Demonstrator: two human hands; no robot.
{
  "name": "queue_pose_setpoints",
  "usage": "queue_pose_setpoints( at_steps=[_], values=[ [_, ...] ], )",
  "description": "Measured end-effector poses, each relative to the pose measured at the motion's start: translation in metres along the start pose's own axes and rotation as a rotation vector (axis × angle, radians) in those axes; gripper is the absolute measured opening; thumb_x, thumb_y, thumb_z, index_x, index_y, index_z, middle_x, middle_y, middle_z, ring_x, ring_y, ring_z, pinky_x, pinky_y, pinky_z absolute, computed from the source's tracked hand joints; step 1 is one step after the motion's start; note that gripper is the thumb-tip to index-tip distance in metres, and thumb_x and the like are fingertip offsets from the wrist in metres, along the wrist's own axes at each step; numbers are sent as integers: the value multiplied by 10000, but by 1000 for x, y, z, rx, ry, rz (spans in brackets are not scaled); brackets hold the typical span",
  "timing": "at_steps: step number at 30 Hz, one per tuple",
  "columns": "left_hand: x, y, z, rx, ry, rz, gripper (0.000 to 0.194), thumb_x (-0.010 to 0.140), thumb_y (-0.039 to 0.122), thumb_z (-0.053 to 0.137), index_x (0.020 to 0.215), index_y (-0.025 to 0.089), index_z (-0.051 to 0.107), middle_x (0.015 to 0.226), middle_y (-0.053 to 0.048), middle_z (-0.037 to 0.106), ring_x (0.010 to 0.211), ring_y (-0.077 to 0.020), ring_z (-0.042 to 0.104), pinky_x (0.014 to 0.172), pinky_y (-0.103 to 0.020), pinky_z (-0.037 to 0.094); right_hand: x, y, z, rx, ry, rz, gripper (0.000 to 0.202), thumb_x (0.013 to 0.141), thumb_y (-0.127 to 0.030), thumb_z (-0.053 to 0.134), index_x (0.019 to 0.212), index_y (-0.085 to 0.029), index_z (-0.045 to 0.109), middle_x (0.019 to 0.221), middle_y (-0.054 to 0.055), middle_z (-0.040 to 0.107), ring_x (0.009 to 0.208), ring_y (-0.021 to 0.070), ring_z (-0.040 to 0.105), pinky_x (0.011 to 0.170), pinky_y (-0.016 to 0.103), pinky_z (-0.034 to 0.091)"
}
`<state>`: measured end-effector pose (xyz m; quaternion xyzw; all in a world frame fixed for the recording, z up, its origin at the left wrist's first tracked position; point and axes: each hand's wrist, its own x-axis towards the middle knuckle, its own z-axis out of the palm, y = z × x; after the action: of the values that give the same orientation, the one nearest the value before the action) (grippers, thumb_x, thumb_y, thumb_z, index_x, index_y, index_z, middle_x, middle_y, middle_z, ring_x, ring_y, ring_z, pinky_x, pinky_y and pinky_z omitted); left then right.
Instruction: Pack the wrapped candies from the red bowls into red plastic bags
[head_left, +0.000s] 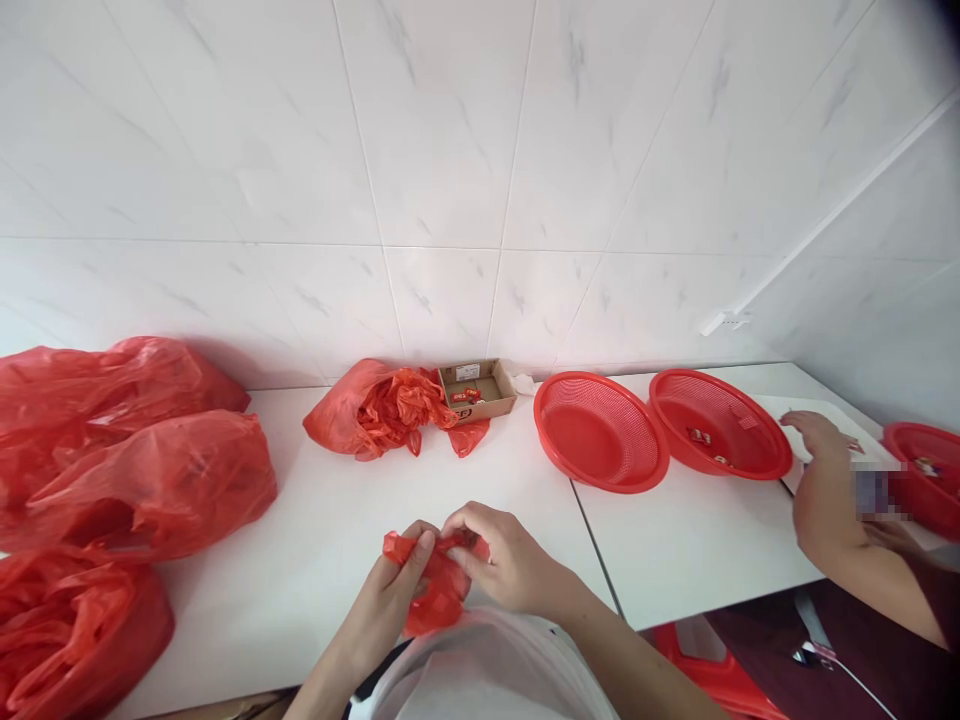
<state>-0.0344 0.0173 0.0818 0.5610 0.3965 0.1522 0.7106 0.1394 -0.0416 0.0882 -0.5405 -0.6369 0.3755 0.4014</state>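
A small crumpled red plastic bag (439, 598) is between my two hands, near the table's front edge. My left hand (401, 575) pinches its upper left part with thumb and fingers. From the right, my right hand (499, 555) grips the bag's gathered top, its fingers curled close to my left thumb. The lower part of the bag hangs below my fingers, over white fabric at my lap. What the bag contains cannot be made out.
Large red bags (150, 480) fill the left side. Against the wall sit a red bag (341, 405) and a cardboard box (491, 385) with small red packets. Red baskets (600, 430) (720, 425) stand right of centre. Another person's arm (825, 490) reaches in at the right.
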Motion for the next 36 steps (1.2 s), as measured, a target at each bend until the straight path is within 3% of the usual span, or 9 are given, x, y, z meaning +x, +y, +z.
queue_pose_setpoints(
  at_steps=[6, 11, 13, 16, 20, 24, 28, 32, 36],
  values=[
    [1, 7, -4, 186, -96, 123, 326, 905, 423, 486, 882, 171, 692, 808, -37, 653, 784, -173, 563, 792, -281, 448, -13, -14, -4, 171, -58, 22, 128, 818, -174, 631, 935, -222, 615, 899, -8, 648, 807, 123, 566, 791, 254, 467],
    [1, 4, -3, 400, -163, 190, 215, 755, 129, 509, 783, 188, 714, 808, -21, 696, 704, -145, 575, 657, -230, 428, 2, 1, 1, 110, -4, 18, 259, 972, -239, 406, 1140, -233, 602, 1049, 38, 669, 958, 144, 600, 882, 289, 445],
    [3, -2, -1, 479, -95, 236, 244, 675, 53, 450, 694, 188, 653, 723, -1, 656, 632, -119, 532, 594, -209, 391, 7, 10, 7, 70, -31, 48, 308, 995, -258, 350, 1197, -234, 582, 999, 36, 684, 887, 142, 615, 846, 290, 451],
    [7, -12, 0, 586, 156, 342, 250, 626, 18, 390, 652, 202, 557, 638, 28, 570, 564, -103, 466, 546, -201, 354, 7, 19, 15, 86, -68, 135, 338, 1003, -290, 326, 1240, -254, 565, 916, 16, 681, 793, 138, 610, 766, 272, 455],
    [10, -22, 0, 571, 363, 496, 253, 733, 64, 428, 792, 221, 618, 851, -21, 632, 695, -135, 595, 608, -220, 448, 4, 23, 16, 232, -128, 194, 286, 981, -325, 383, 1149, -237, 597, 823, -7, 626, 741, 129, 568, 701, 247, 446],
    [12, -25, -6, 586, 229, 533, 370, 829, 136, 484, 1097, 279, 695, 1087, -66, 649, 886, -173, 670, 712, -237, 519, 2, 27, 8, 316, -115, 214, 230, 938, -376, 485, 896, -181, 599, 792, -16, 561, 709, 113, 488, 668, 231, 411],
    [14, -23, -11, 587, 147, 459, 374, 918, 256, 464, 1246, 303, 639, 1114, -63, 690, 982, -190, 667, 826, -264, 524, 2, 25, -1, 331, 1, 217, 268, 947, -416, 465, 820, -191, 536, 737, -39, 513, 670, 101, 449, 632, 215, 373],
    [13, -21, -21, 616, 231, 383, 367, 947, 390, 435, 1195, 270, 678, 1038, -73, 725, 916, -193, 670, 807, -276, 523, 6, 31, -13, 144, 164, 211, 282, 950, -425, 445, 794, -203, 525, 710, -35, 563, 667, 116, 514, 623, 222, 378],
    [6, -28, -38, 605, 350, 383, 358, 921, 454, 471, 1008, 249, 751, 1039, -74, 735, 969, -218, 662, 912, -309, 485, 7, 63, -34, 11, 339, 248, 274, 947, -423, 426, 799, -219, 533, 828, 13, 694, 801, 167, 639, 716, 263, 432]
  ],
)
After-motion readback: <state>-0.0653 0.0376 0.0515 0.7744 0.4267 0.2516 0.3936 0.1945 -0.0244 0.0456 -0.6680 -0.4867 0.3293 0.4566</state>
